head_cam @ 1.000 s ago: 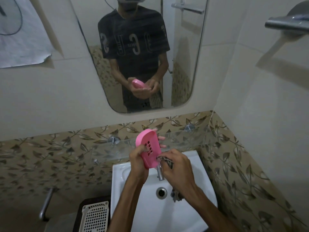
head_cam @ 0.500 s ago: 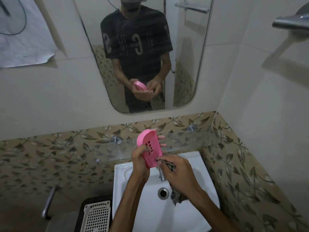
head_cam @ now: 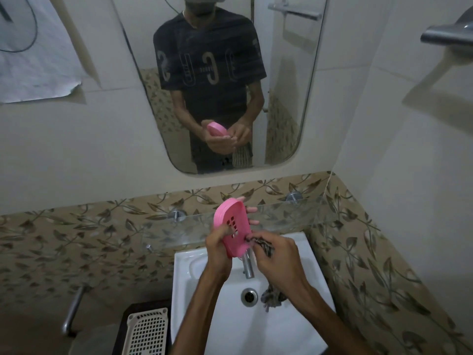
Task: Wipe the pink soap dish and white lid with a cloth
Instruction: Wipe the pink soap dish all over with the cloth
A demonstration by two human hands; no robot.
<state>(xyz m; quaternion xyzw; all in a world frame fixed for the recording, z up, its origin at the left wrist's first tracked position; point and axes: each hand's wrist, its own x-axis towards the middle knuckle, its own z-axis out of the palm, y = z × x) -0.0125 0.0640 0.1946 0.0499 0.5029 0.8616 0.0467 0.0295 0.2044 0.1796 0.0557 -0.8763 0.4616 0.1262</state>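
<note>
The white sink (head_cam: 294, 329) has 1 round drain (head_cam: 249, 296) in it, and the loose end of the cloth hangs down into the bowl just beside that drain. Above the sink, the left hand (head_cam: 217, 242) grips 1 pink soap dish (head_cam: 231, 224), holding it tilted up on its long side, with the thumb on the front and the fingertips poking out behind it. The dish has a small group of square holes in the middle. The right hand (head_cam: 277, 254) is curled tight around 1 dark checked cloth (head_cam: 259, 243) and pushes a bunched bit of it against the lower edge of the dish. The hands and the dish cover the top of the 1 metal tap (head_cam: 247, 267). Behind them is 1 glass shelf (head_cam: 281, 216) on 2 metal pegs, and 1 mirror (head_cam: 281, 98) above. Left of the sink sits 1 white basket (head_cam: 146, 331) with many holes.
</note>
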